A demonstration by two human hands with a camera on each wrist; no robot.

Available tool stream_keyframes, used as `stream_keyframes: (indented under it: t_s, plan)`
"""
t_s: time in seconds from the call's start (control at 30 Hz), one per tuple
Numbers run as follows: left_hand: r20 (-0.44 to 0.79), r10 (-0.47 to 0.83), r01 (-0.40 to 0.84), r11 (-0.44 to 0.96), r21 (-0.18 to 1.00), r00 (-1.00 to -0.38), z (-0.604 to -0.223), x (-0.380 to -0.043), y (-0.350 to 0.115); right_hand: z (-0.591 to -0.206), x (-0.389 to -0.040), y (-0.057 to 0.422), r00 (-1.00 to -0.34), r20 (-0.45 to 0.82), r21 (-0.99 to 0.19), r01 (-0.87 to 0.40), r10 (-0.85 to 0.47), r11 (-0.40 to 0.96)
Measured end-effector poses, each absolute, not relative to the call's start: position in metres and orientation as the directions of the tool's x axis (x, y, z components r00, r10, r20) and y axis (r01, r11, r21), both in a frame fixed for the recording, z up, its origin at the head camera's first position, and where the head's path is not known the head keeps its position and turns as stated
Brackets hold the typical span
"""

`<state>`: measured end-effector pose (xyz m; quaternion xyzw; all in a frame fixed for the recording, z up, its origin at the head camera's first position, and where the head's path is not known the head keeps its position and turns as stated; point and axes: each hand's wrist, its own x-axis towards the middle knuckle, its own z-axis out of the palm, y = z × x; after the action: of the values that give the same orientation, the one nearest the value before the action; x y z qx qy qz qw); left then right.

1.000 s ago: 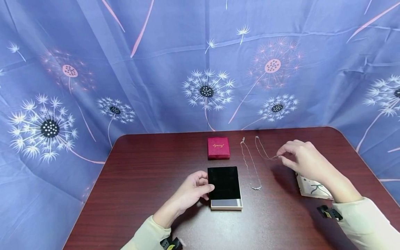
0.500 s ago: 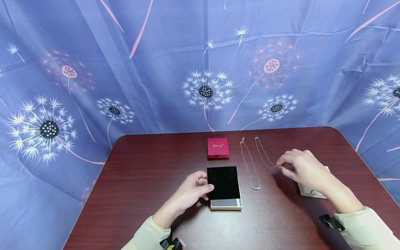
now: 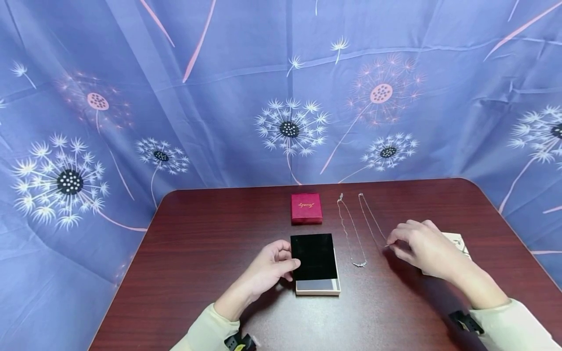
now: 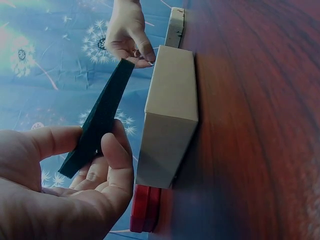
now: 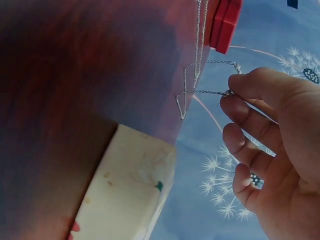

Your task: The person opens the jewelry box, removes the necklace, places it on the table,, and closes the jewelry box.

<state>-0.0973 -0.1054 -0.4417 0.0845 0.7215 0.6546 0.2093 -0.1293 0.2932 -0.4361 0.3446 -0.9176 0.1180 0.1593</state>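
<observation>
My left hand (image 3: 271,267) pinches a thin black velvet pad (image 3: 313,256) between thumb and fingers. In the left wrist view the pad (image 4: 102,117) tilts above the table beside a cream box (image 4: 167,100); from the head view it overlaps most of that box. My right hand (image 3: 426,249) pinches the front part of a fine silver necklace (image 5: 207,92) between thumb and index finger. The necklace's clasp end (image 3: 361,195) lies on the table while the held part is raised. Left of it, a second silver necklace (image 3: 359,264) lies stretched out, its beaded front towards me.
A small red jewelry box (image 3: 306,208) with gold lettering stands behind the black pad. A cream box with a printed pattern (image 3: 458,243) sits on the table (image 3: 210,234), partly behind my right hand. A blue dandelion-print cloth (image 3: 228,122) hangs behind.
My right hand has come towards me with the pinched necklace, whose chain is now drawn straighter. The left hand and the black pad have stayed put.
</observation>
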Motion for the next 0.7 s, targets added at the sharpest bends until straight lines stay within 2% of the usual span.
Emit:
stream_keyframes:
  t_s: [0.7]
  plan:
    - [-0.187,0.391,-0.15,0.124,0.981,-0.901,-0.439,-0.096,-0.105,-0.459,-0.118,0.285,-0.667,0.374,-0.019,-0.7,-0.645,0.713]
